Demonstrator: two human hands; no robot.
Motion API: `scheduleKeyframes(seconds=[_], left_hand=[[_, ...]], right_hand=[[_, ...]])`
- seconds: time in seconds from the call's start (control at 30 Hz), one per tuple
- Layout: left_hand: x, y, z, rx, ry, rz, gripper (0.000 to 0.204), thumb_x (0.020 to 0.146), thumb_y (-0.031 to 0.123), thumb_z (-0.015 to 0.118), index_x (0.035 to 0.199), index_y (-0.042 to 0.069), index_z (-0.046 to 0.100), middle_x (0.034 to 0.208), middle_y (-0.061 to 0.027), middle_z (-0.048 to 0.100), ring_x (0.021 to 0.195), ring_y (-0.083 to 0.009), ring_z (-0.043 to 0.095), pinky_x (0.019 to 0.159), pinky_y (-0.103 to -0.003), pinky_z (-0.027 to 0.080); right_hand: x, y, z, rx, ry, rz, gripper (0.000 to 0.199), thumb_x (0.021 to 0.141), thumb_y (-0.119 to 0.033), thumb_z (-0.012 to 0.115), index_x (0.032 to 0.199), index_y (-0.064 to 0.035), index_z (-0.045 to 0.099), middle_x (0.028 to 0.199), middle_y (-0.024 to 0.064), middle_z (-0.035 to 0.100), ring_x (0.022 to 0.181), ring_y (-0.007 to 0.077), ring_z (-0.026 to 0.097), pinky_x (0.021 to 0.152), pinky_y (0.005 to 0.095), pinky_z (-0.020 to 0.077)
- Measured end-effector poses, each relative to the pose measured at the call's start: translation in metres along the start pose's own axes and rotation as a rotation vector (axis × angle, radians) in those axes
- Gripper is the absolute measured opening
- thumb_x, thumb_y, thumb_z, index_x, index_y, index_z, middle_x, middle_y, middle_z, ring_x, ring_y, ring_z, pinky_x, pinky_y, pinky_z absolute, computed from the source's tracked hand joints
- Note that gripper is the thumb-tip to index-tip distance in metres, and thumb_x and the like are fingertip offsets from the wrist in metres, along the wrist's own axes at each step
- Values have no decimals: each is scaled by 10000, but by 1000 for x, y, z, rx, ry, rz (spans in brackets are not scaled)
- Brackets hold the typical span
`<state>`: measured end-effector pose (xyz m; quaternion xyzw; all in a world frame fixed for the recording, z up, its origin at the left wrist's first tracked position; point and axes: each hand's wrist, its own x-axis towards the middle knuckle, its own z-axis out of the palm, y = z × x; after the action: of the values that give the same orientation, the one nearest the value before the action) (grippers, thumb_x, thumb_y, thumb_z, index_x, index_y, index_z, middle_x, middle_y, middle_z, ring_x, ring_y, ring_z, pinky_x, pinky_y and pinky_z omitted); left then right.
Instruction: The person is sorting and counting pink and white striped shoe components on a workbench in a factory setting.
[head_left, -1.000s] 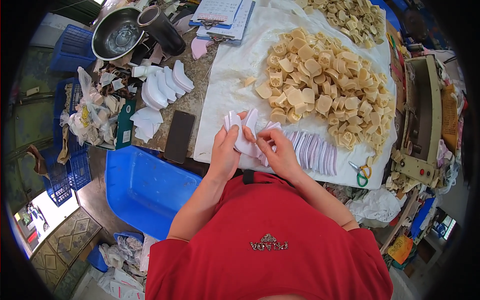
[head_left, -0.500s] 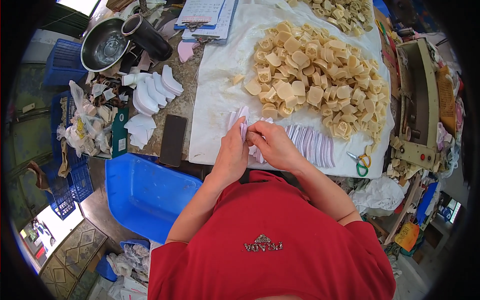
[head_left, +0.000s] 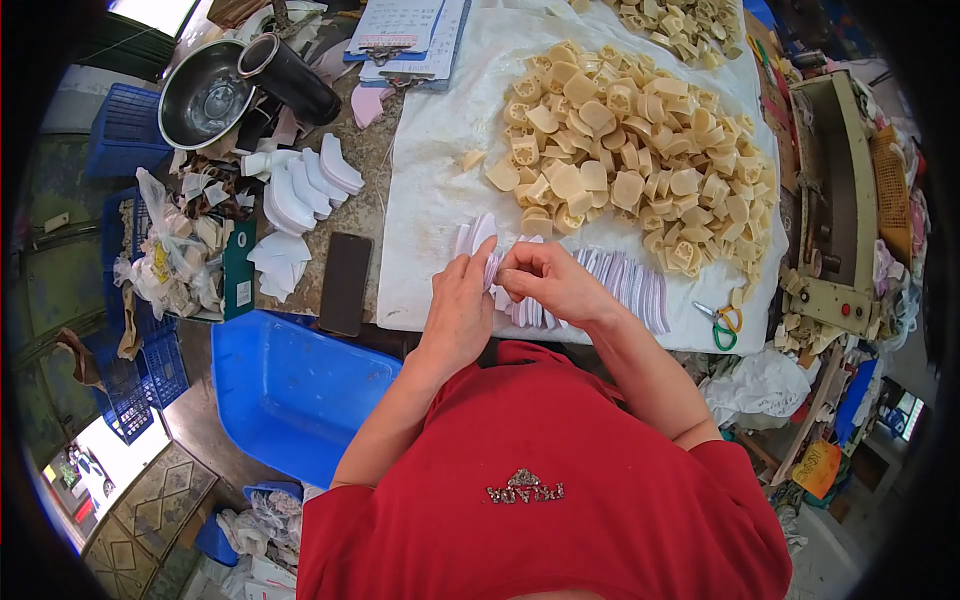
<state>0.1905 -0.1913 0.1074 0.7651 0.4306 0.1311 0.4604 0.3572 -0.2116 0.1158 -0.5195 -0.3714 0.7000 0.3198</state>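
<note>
White cloth [head_left: 430, 160], head view: I see left hand [head_left: 458, 312] and right hand [head_left: 548, 282] pinched shut on pale lilac pieces [head_left: 484, 240], probably thin cutouts, at the cloth's near edge. Beige pile [head_left: 630, 170] farther up; scissors [head_left: 722, 322] right.

Your left hand [head_left: 458, 312] and right hand [head_left: 545, 282] have drawn closer together over the last second: the two were working slightly apart on the pale lilac pieces [head_left: 610, 285], and the fingertips now meet at one piece near the left end of the overlapped row. The fan of loose pieces you held raised above the white cloth [head_left: 430, 180] has shrunk; only a couple of tips [head_left: 478, 235] show above your left hand now. Your right wrist has turned inward, knuckles facing the pile of tan moulded parts [head_left: 630, 160]. Your head has also shifted, so the bench sits a little differently in view.
</note>
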Motion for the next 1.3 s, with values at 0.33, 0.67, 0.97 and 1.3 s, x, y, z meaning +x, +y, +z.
scheduleKeyframes(seconds=[0.33, 0.67, 0.97, 1.3], left_hand=[[3, -20, 5, -1232, -162, -357, 296, 913, 172, 413, 1103, -27, 522, 940, -58, 572, 833, -134, 558, 715, -271, 453], [20, -11, -6, -1611, 176, -601, 363, 934, 239, 316, 1107, -39, 472, 908, -139, 575, 857, -229, 578, 765, -352, 458], [27, -56, -27, -1613, 171, -460, 267, 924, 248, 436, 1059, 18, 443, 723, -52, 496, 550, -141, 451, 674, -324, 439], [58, -67, 66, -58, 152, -353, 291, 766, 139, 584, 1030, 28, 531, 1012, -167, 476, 987, -312, 435, 855, -444, 353]], right_hand=[[0, 4, 21, -237, 217, -187, 110, 823, -106, 523, 817, 2, 542, 738, 63, 547, 653, 164, 503, 649, 261, 426], [-8, -5, 30, -542, 141, -661, 70, 757, -6, 529, 807, -55, 524, 903, 36, 527, 917, 231, 498, 894, 361, 303], [-152, 127, -71, -846, -177, 690, 294, 751, -212, 606, 1000, -64, 554, 1067, 139, 551, 1066, 326, 488, 824, 497, 405], [-155, 148, -62, -1019, 223, 224, 431, 740, -129, 630, 1149, -54, 519, 1129, 152, 495, 1071, 338, 438, 902, 433, 380]])
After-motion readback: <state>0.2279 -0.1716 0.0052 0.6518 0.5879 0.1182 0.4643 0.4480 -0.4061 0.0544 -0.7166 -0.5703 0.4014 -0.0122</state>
